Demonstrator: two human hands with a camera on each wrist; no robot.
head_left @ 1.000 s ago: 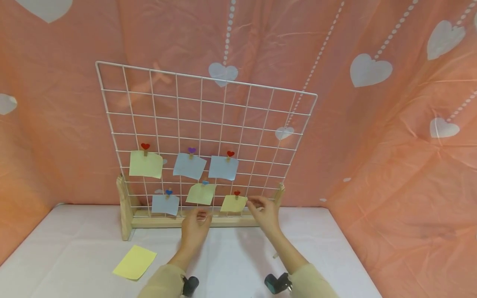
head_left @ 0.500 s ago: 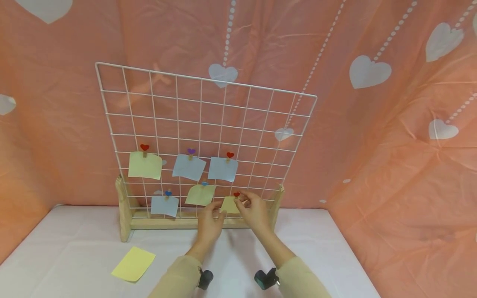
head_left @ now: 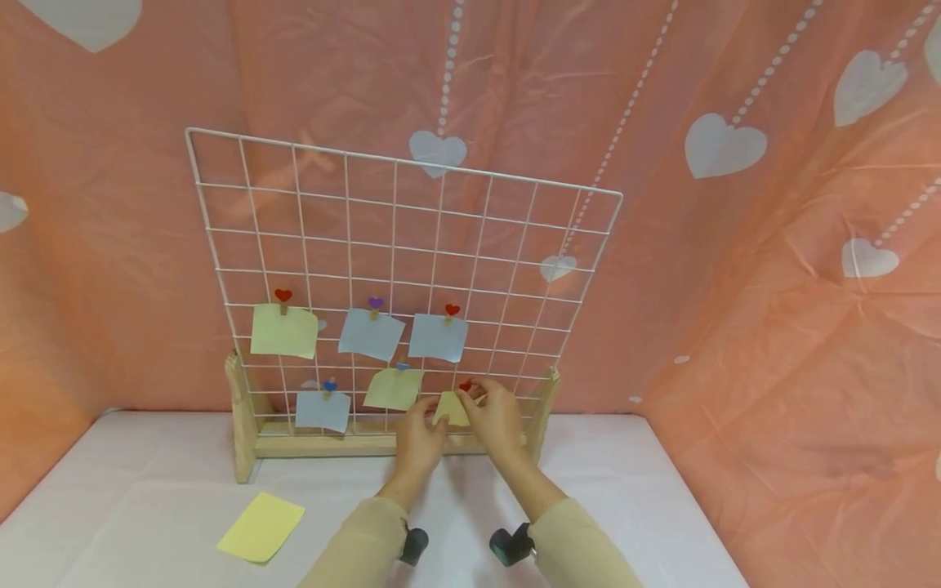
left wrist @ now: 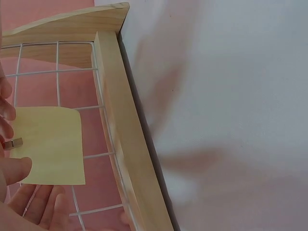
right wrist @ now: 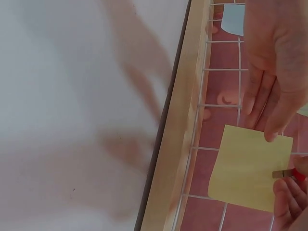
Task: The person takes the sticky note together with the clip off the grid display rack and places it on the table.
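Observation:
A yellow sticky note [head_left: 452, 408] hangs at the lower right of the notes on the white wire grid [head_left: 393, 237], held by a small wooden clip [right wrist: 281, 173] with a red heart. My left hand [head_left: 421, 439] pinches the note's left edge, thumb in front and fingers behind, as the left wrist view shows. My right hand [head_left: 496, 415] pinches the clip at its heart end, at the note's top edge. The heart is partly covered by the fingers in the right wrist view.
Other clipped notes hang nearby, including a pale green note [head_left: 393, 389] and a blue note [head_left: 438, 337]. The grid stands in a wooden base [head_left: 323, 446]. A loose yellow note [head_left: 261, 527] lies on the white table [head_left: 147, 490]. An orange curtain [head_left: 735, 286] hangs behind.
My left hand has moved right and up to the yellow note's left edge. My right hand has moved left from the note's right side onto the red heart clip.

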